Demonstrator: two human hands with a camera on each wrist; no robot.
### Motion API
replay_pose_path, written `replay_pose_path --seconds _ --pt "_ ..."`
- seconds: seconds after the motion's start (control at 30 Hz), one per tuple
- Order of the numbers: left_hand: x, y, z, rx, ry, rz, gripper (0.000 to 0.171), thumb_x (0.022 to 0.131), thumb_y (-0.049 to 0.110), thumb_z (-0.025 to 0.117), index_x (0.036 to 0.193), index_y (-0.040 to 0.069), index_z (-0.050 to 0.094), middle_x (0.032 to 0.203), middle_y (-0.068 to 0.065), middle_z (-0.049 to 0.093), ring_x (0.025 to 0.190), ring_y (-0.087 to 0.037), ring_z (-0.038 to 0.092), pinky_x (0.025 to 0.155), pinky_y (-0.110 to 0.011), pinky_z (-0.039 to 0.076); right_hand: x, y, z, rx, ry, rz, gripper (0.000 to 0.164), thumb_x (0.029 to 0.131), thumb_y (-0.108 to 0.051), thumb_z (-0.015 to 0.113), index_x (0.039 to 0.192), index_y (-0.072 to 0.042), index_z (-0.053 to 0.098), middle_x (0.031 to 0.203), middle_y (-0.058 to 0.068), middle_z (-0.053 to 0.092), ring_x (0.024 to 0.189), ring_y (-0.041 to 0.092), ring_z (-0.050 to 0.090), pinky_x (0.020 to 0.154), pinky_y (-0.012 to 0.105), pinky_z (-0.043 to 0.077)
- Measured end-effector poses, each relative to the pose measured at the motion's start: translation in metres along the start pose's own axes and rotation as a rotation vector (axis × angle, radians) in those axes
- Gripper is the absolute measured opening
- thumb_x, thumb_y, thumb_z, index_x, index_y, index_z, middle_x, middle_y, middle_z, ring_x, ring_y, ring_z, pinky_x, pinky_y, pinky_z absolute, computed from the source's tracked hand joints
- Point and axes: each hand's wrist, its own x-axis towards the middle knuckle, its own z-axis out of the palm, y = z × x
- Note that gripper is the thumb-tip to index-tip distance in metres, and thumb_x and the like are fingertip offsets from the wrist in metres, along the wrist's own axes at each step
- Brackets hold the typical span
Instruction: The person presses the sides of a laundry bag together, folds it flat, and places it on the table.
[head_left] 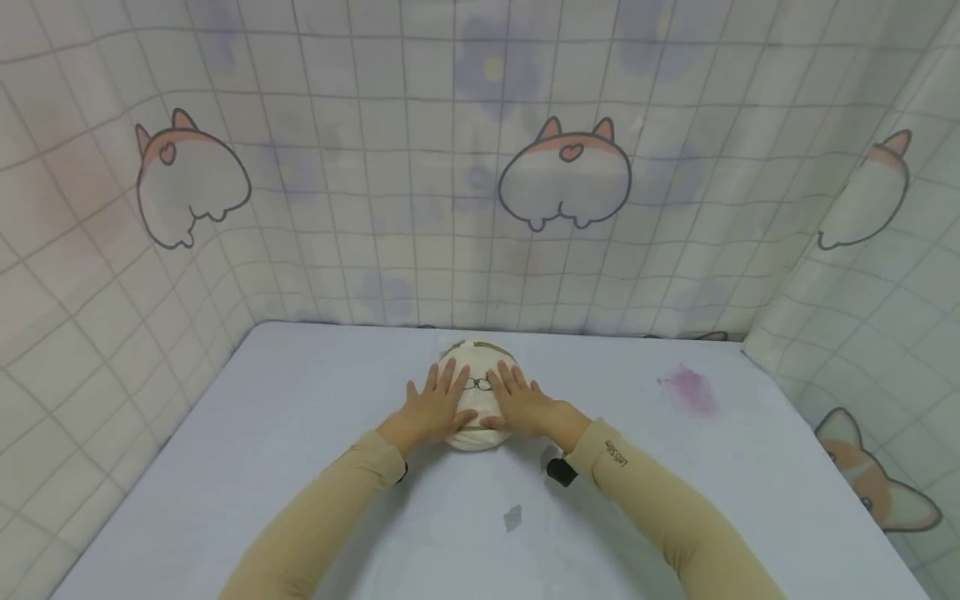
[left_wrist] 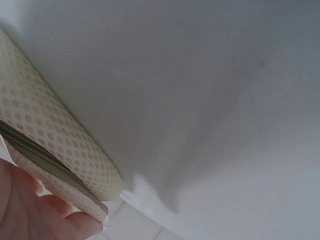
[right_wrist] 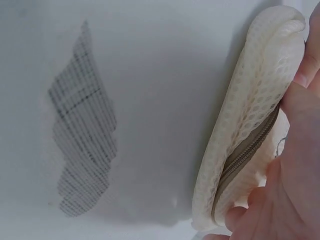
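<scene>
A round cream mesh laundry bag with a small glasses-like print lies on the table. Both hands press on its top with fingers spread, the left hand over its left half and the right hand over its right. The thumbs point toward each other across the near part. Seen from the left wrist, the thick mesh side and a dark zipper run round the edge. In the right wrist view the zipper shows beside the hand, and the mesh wall bulges outward. The bag's underside is hidden.
The bag sits toward the far side of a white table. A grey patch marks the near surface and a pink stain the right. Checked curtains with animal drawings hang behind and at both sides. A black object is at the right wrist.
</scene>
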Motion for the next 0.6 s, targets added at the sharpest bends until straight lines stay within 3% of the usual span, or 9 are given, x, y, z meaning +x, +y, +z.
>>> replay_pose_path --seconds 0.2,0.47,0.6 --pt "0.003 0.0 0.005 0.022 -0.054 -0.03 0.081 0.108 0.055 0.037 0.166 0.011 0.0 0.17 -0.018 -0.009 0.154 -0.044 -0.002 0.113 -0.074 0.016 -0.004 -0.002 0.001 -0.009 -0.01 0.003 0.088 0.107 -0.052 0.045 0.163 0.0 0.001 0.168 0.023 -0.011 0.154 0.042 -0.007 0.12 0.063 0.015" --pt "-0.006 0.004 -0.006 -0.026 -0.091 -0.035 0.078 0.109 0.052 0.038 0.165 0.009 0.005 0.17 -0.019 -0.005 0.154 -0.044 0.0 0.115 -0.073 0.016 0.002 0.003 0.004 0.063 -0.062 -0.008 0.087 0.108 -0.052 0.042 0.164 -0.003 -0.003 0.168 0.02 -0.015 0.154 0.039 -0.012 0.119 0.066 0.011" --pt "-0.005 0.003 -0.007 -0.045 -0.104 -0.032 0.078 0.109 0.052 0.036 0.165 0.008 0.004 0.17 -0.019 -0.008 0.154 -0.044 0.0 0.115 -0.073 0.015 0.011 0.01 0.006 0.031 -0.093 0.019 0.09 0.106 -0.057 0.041 0.164 -0.008 -0.006 0.168 0.016 -0.018 0.154 0.035 -0.014 0.12 0.065 0.01"
